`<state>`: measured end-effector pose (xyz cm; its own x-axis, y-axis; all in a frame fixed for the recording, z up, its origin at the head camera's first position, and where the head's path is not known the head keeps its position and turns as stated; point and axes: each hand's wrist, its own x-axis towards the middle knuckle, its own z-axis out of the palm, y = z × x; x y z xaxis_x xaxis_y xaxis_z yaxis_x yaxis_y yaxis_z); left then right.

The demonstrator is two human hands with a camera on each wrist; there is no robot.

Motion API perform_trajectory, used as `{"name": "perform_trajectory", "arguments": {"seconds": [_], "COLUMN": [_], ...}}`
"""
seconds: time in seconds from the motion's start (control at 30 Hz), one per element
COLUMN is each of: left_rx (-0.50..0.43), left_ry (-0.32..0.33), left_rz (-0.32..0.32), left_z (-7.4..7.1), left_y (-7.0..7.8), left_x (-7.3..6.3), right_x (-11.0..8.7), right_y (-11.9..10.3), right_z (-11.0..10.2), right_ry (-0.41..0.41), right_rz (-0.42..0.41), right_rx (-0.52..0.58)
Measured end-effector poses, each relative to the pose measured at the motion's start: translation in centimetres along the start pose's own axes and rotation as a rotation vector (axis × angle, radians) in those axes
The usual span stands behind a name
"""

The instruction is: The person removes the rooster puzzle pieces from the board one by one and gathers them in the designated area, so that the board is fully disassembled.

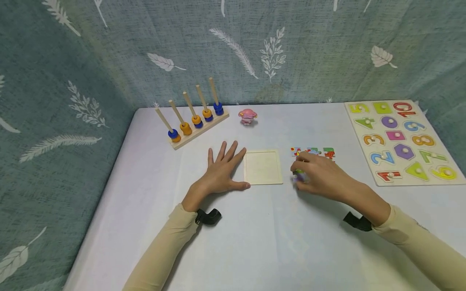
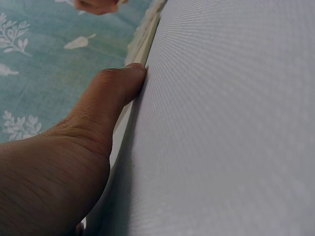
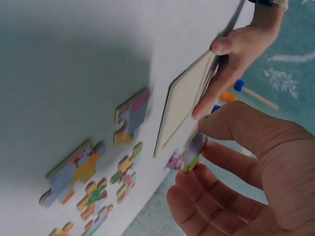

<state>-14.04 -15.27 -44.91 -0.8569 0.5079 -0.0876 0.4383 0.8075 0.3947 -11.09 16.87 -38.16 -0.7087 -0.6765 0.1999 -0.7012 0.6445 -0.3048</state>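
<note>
My left hand (image 1: pixel 222 171) lies on the white table with its fingers spread. Its thumb and index finger touch the left side of a shallow square wooden puzzle tray (image 1: pixel 263 167), whose bare bottom shows. To the right of the tray, my right hand (image 1: pixel 322 176) pinches a jigsaw piece (image 3: pixel 196 147) between thumb and fingertips, raised off the table in the right wrist view. Several loose jigsaw pieces (image 3: pixel 132 115) with colourful printing lie beneath and beyond that hand, partly hidden by it in the head view.
A wooden peg stacker (image 1: pixel 200 131) with blue and orange rings stands at the back left. Beside it sits a small pink toy figure (image 1: pixel 248 116). A knobbed number-and-shape board (image 1: pixel 411 143) lies at the right. Green leaf-patterned cloth (image 1: pixel 233 52) hangs behind the table.
</note>
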Motion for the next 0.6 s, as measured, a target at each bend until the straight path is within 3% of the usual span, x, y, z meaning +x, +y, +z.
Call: {"name": "perform_trajectory", "arguments": {"seconds": [0.33,0.6], "left_rx": [-0.002,-0.001], "left_ry": [0.007,-0.003], "left_rz": [0.011,0.009], "left_z": [0.0,0.0], "left_y": [-0.2,-0.2], "left_x": [-0.1,-0.1], "right_x": [-1.3,-3.0], "right_y": [1.1,1.8], "right_z": [-1.1,-1.4], "right_ry": [0.055,0.019], "right_rz": [0.016,0.102], "right_rx": [-0.006,-0.015]}}
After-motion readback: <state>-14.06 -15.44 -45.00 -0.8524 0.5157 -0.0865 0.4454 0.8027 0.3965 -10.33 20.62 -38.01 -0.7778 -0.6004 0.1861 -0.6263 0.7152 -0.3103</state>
